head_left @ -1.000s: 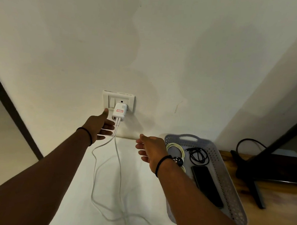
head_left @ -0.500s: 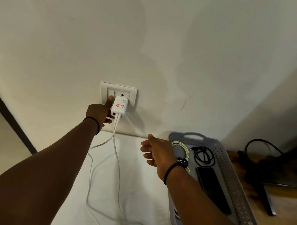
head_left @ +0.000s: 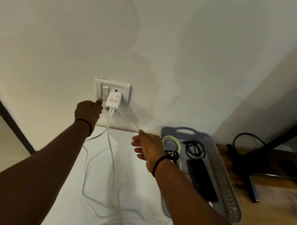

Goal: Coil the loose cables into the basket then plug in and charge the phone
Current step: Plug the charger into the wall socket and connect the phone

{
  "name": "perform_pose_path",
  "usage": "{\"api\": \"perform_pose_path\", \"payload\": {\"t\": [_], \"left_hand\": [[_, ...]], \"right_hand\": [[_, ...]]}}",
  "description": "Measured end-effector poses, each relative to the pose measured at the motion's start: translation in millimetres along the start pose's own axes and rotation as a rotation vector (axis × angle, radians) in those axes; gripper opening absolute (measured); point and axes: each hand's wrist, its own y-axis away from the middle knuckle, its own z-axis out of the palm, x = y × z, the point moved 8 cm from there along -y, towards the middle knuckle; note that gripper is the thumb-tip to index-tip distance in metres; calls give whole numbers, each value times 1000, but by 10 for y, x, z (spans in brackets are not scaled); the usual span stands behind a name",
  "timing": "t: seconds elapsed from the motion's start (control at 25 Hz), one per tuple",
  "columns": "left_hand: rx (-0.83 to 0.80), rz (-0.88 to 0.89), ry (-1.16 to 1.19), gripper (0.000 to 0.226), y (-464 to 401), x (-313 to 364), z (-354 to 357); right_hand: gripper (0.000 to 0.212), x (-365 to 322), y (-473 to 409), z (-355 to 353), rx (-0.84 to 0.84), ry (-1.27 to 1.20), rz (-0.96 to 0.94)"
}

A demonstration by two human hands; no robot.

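Wall (head_left: 165, 44) and white surface (head_left: 66, 185) meet along a horizontal edge just below the switch plate (head_left: 112, 89); a wooden table (head_left: 268, 212) adjoins the white surface on the right. The left arm extends forward and upward, its hand (head_left: 87, 111) raised to the plate's lower left corner, one fingertip at the bottom of the rocker switch, the other fingers curled under and holding nothing. The right arm reaches forward lower down, its hand (head_left: 146, 148) hovering above the white surface with fingers spread and relaxed, just left of the basket (head_left: 227, 183). The grey perforated basket lies partly on the table, its far handle near the wall; inside lie the dark phone (head_left: 202, 179), a pale coiled cable (head_left: 171, 143) and a black coiled cable (head_left: 195, 148). The white charger (head_left: 113, 103) sits in the socket, touching the plate, just beside the left fingertip. Two white cables (head_left: 111, 148) hang from it and run loosely across the open surface between the arms. A dark stand (head_left: 250, 172) occupies the table's far right.
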Motion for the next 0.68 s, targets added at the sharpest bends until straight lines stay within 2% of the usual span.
{"api": "perform_pose_path", "payload": {"t": [0.08,0.16,0.28,0.36,0.48,0.68], "left_hand": [[180,107,-105,39,263,133,-242],[289,258,-178,27,720,354,-406],[254,462,-113,19,1383,497,-428],[117,447,-52,19,1667,325,-322],[-99,314,-34,19,2024,-48,-103],[-183,174,-102,18,2499,-501,61]], "right_hand": [[33,0,81,5,-15,-2,-14],[31,6,208,-9,-31,11,-42],[28,42,447,-157,-27,23,-114],[26,114,608,-367,-4,16,-166],[21,354,796,-780,66,-53,-226],[19,785,1047,-1349,185,-95,-300]]}}
